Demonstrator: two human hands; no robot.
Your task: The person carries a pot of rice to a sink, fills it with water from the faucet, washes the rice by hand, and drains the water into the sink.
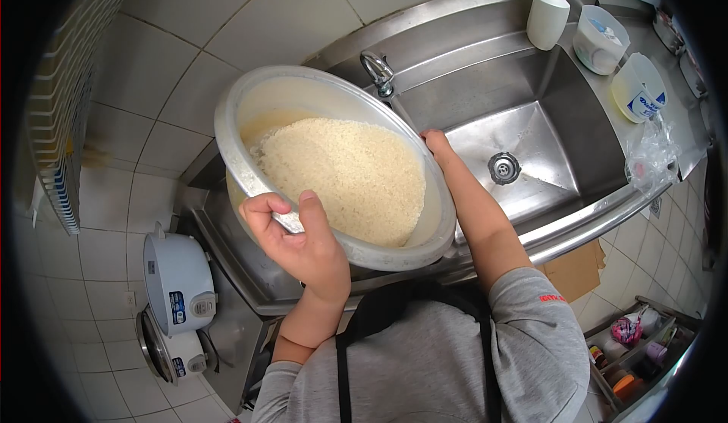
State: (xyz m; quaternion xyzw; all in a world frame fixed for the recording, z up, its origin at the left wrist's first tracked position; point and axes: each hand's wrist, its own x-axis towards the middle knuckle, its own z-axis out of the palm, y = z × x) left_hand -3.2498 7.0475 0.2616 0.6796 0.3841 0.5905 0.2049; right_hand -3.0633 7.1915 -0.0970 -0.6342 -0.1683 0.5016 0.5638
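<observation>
A large pale metal pot (284, 98) is tilted toward me, with a deep mound of dry-looking white rice (349, 173) inside. My left hand (303, 237) grips the pot's near left rim, its thumb raised at the edge and its fingers curled round the rim. At the far right side of the pot, my right hand (436, 141) is closed against the rim; most of its fingers are hidden behind the pot. The chrome faucet (379, 73) stands just beyond the pot, beside the steel sink basin (523, 127).
A white pump bottle (547, 17), two plastic tubs (600, 40) and a clear plastic bag (654, 154) sit right of the sink. Rice cookers (178, 279) stand at left below a wire rack (57, 142). A shelf of small items (637, 351) is at lower right.
</observation>
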